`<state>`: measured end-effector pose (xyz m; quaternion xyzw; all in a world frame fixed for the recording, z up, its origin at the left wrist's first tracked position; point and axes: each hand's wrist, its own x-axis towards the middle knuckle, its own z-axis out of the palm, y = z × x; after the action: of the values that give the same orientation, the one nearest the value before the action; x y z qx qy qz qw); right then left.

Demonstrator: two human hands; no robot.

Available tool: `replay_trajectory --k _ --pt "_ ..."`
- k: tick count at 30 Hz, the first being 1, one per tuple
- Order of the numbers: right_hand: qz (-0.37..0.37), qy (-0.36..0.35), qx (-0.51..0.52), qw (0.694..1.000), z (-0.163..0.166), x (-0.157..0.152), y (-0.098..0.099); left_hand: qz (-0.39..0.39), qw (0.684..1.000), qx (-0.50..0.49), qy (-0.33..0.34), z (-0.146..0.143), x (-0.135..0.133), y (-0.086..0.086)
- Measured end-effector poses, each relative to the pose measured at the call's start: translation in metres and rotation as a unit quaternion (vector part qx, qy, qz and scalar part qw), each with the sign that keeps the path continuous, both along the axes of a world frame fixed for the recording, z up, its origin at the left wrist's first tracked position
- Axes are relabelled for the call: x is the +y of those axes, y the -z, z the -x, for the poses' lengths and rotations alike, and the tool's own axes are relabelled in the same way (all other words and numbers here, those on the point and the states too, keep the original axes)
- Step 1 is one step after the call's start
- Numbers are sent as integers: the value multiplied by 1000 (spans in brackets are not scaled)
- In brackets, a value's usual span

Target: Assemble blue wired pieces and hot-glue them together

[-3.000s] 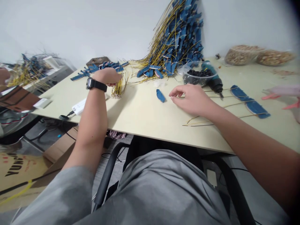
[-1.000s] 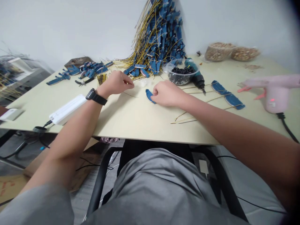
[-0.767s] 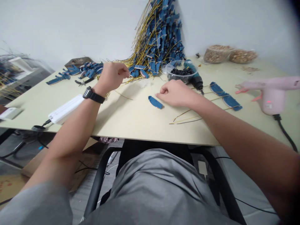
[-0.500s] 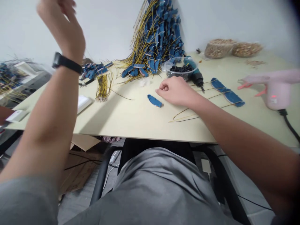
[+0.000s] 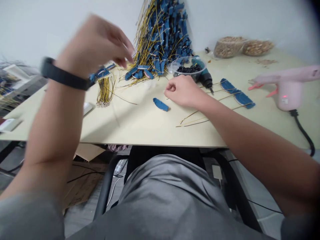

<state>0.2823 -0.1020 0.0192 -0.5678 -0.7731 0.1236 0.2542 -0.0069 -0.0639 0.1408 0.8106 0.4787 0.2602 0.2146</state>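
So, the right hand (image 5: pixel 183 90) sits low over the pale wooden counter (image 5: pixel 140 128) in a narrow, empty grip, just beside a flat blue strip (image 5: pixel 160 104). The left hand (image 5: pixel 96 41) is raised and blurred, its grip impossible to tell, above a bundle of thin yellow wires (image 5: pixel 105 95).

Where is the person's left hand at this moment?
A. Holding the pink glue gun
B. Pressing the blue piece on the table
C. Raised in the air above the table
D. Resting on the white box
C. The left hand is lifted off the table and blurred with motion, while the right hand is down near the small blue piece.
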Motion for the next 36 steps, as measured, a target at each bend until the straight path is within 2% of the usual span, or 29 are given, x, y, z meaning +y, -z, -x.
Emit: replay_trajectory --k 1,3,4,7,9,13,17,20,23,26,30,36 --pt "-2 -3 5 1000 0 0 0 25 1000 -11 -11 -8 -1 15" --pt "-2 -17 21 1000 2 0 1 152 988 -11 23 -22 1 48" --pt "1 -27 31 999 3 -1 1 180 983 -18 39 -26 4 65" --pt "20 -59 57 996 6 -4 1 206 973 -37 98 -27 17 103" --pt "34 -68 63 995 9 -5 1 203 970 -44 129 -22 23 117" --pt "51 -73 62 994 12 -7 0 164 974 -23 157 -19 26 125" --pt "46 -69 43 996 11 -7 0 91 988 13 128 -23 26 128" --pt "38 -66 26 997 10 -7 -1 41 992 20 118 -20 25 122" --pt "36 -57 20 998 10 -6 0 -51 994 40 89 -17 14 115" --pt "41 -46 29 998 9 -3 1 -114 988 85 67 -23 -6 118" --pt "34 -39 40 998 6 2 2 -142 978 127 89 -43 -24 135" --pt "29 -32 48 998 1 7 5 -120 980 114 109 -50 -12 146"
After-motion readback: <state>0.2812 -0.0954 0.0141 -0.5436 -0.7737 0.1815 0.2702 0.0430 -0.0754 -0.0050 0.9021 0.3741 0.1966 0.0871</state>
